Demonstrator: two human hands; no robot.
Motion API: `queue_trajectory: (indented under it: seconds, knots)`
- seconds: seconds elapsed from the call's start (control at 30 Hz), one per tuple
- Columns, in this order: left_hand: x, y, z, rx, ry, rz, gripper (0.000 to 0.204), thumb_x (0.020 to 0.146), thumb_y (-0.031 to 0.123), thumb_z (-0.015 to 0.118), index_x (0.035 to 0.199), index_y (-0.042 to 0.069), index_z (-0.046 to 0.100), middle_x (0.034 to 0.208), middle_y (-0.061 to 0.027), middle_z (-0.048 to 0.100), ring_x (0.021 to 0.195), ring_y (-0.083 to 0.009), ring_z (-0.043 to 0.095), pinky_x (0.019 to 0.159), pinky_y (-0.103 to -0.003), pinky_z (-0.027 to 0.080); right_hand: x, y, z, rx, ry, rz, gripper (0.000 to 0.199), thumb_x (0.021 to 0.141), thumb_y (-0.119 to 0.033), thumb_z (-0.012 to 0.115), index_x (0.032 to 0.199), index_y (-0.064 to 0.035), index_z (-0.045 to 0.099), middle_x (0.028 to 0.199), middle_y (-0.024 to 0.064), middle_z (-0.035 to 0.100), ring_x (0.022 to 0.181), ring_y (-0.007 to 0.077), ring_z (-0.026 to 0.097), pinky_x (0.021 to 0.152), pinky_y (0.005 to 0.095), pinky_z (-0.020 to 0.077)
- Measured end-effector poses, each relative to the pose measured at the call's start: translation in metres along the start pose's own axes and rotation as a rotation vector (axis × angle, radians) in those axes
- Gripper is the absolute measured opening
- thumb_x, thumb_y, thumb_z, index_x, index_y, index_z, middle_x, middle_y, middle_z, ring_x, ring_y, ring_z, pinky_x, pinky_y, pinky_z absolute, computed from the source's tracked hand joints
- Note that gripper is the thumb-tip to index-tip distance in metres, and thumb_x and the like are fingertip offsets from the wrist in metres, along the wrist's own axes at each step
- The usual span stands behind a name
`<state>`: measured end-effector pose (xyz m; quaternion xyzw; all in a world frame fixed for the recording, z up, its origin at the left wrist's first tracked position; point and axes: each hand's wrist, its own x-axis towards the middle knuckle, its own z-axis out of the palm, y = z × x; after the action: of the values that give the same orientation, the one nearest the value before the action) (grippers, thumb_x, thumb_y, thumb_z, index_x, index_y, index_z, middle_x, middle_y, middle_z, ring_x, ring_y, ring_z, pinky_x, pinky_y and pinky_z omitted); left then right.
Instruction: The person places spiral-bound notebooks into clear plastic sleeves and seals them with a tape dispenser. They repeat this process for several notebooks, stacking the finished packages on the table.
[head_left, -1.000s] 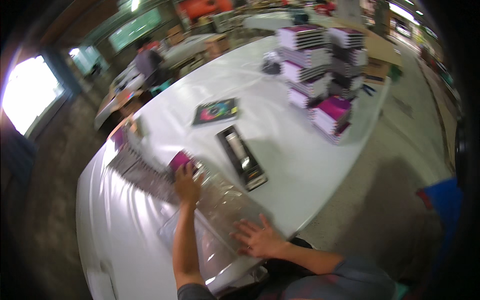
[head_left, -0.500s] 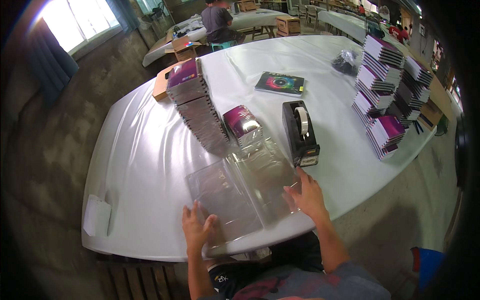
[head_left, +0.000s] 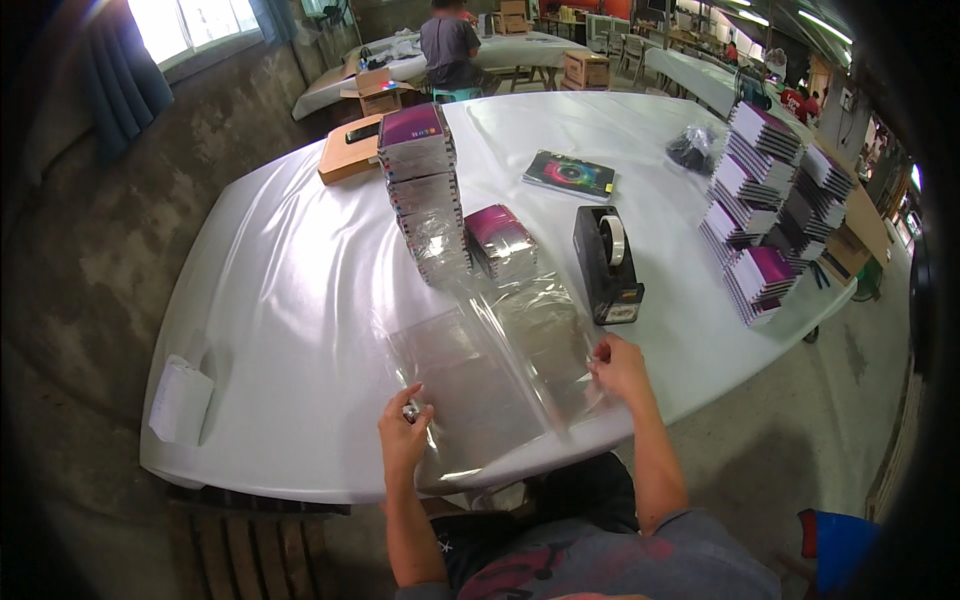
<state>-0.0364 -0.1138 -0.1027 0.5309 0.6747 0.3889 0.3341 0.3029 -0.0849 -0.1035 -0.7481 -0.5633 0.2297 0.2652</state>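
Note:
Two stacks of clear plastic sheets or bags lie side by side at the table's near edge, the left one (head_left: 470,385) partly overlapped by the right one (head_left: 540,335). At the left stack's outer edge, my left hand (head_left: 404,435) pinches the plastic between thumb and fingers. My right hand (head_left: 622,368) has its fingers closed on the far right edge of the plastic. Just beyond stand a tall pile of plastic-wrapped spiral notebooks (head_left: 420,195) and a short wrapped pile (head_left: 502,240) with a purple cover. To their right is a black tape dispenser (head_left: 605,270).
A dark notebook (head_left: 570,175) with a colourful ring lies farther back. Tall notebook piles (head_left: 755,190) line the right side, near a crumpled plastic bag (head_left: 692,148). A phone rests on a cardboard box (head_left: 350,155); a folded white paper (head_left: 180,400) is at left. A person (head_left: 450,50) sits beyond.
Both hands have gone from spread fingers to gripping the plastic's outer edges. The plastic's right side has lifted and creased a little. The view has shifted slightly.

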Motion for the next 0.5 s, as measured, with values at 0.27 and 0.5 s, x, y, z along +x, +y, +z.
queue_trajectory:
  seconds: [0.27,0.5]
  knots:
    - [-0.008,-0.004,-0.021,-0.12,-0.054,-0.052,0.043,0.074,-0.001,0.071,0.115,0.004,0.063,0.101,-0.009,0.064,0.073,-0.0122,0.061,0.065,-0.025,0.05,-0.044,0.028,-0.024,0.324,0.086,-0.065,0.026,0.075,0.003,0.065,0.1,-0.0029,0.059,0.078,0.0105,0.066,0.075,0.021,0.066,0.069,0.0316,0.051]
    - [-0.014,-0.015,-0.021,0.537,0.327,0.611,0.035,0.076,0.0,0.07,0.111,0.002,0.064,0.108,-0.0092,0.061,0.073,-0.0135,0.063,0.062,-0.024,0.05,-0.066,0.016,-0.033,0.19,0.103,-0.112,0.022,0.081,-0.001,0.062,0.102,-0.0087,0.065,0.103,0.0109,0.063,0.089,0.0228,0.063,0.075,0.0316,0.0502]
